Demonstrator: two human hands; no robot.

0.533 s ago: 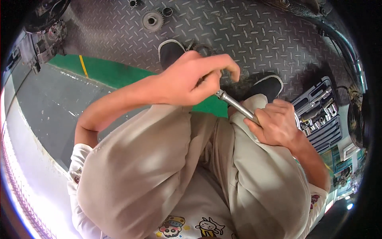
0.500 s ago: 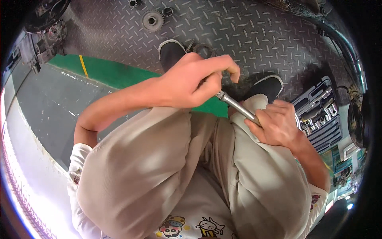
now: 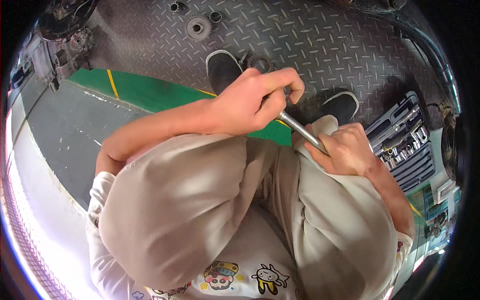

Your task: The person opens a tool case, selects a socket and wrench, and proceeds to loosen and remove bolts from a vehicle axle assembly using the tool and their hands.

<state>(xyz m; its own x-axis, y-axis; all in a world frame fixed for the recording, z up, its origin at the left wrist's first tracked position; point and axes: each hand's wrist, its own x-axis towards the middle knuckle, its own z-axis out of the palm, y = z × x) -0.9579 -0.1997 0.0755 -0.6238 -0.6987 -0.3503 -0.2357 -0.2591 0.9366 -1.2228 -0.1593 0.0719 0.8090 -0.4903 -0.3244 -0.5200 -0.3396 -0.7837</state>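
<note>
A metal ratchet handle is held at both ends. The left hand is closed in a grip around its upper end, the fingers curled over so that the head of the tool is hidden beneath them. The right hand is closed in a grip around the lower end of the shaft, resting on the right knee. Only the middle stretch of the shaft is seen between the two hands, slanting down toward the right.

One open tool case is seen just beside the right hand on the floor; sockets and other metal pieces are set in its moulded slots, but their number cannot be told.

Two dark shoes are seen on the diamond-plate floor: the left shoe above the left hand, the right shoe partly covered by the right knee. A metal ring lies just beside the left shoe. One gear and two smaller round parts lie well apart near the top edge. A green floor strip is crossed by the left forearm.
</note>
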